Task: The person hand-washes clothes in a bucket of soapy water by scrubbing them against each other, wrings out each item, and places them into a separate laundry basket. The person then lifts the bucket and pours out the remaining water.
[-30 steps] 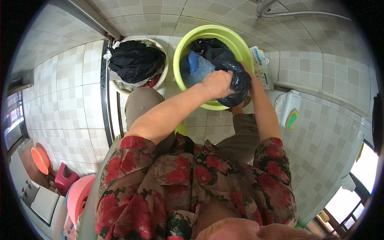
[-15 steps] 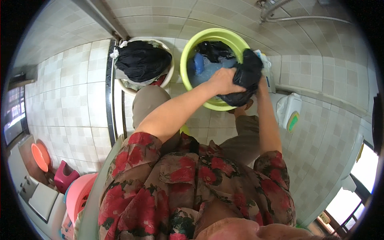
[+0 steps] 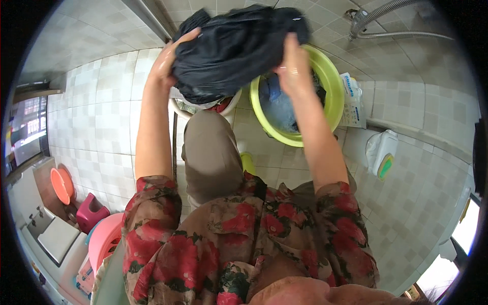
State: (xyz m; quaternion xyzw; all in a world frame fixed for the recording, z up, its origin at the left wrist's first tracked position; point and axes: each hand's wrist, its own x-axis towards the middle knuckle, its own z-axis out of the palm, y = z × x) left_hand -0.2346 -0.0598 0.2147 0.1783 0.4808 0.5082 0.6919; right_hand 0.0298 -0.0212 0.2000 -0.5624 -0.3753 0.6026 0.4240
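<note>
Nearest the camera, a red-flowered shirt (image 3: 236,221) is worn, with one brown trouser knee (image 3: 211,152) seen beyond it; bunched black garment (image 3: 231,51) is held up in the air between both hands, slung across the gap from the white basin to the green tub, its folds slightly motion-blurred; left end is clamped by the left hand (image 3: 166,61), thumb laid over the near face; right end is gripped by the right hand (image 3: 295,66), fingers pointed away from the body, exact finger wrap partly blurred; below the garment, most of the white basin (image 3: 234,103) is hidden, only its near rim and some grey and dark red cloth being left visible; to the right, the lime-green tub (image 3: 334,96) is part-filled with cloudy water, a blue item (image 3: 273,87) and dark cloth being seen in it; just beside its right wall a white packet (image 3: 354,107) is propped; farther right, a white jug (image 3: 382,152) is set near the wall; a metal shower hose (image 3: 396,35) is mounted beyond; off to the far left, a pink tub (image 3: 104,236), magenta stool (image 3: 91,213) and orange basin (image 3: 62,185) are grouped
</note>
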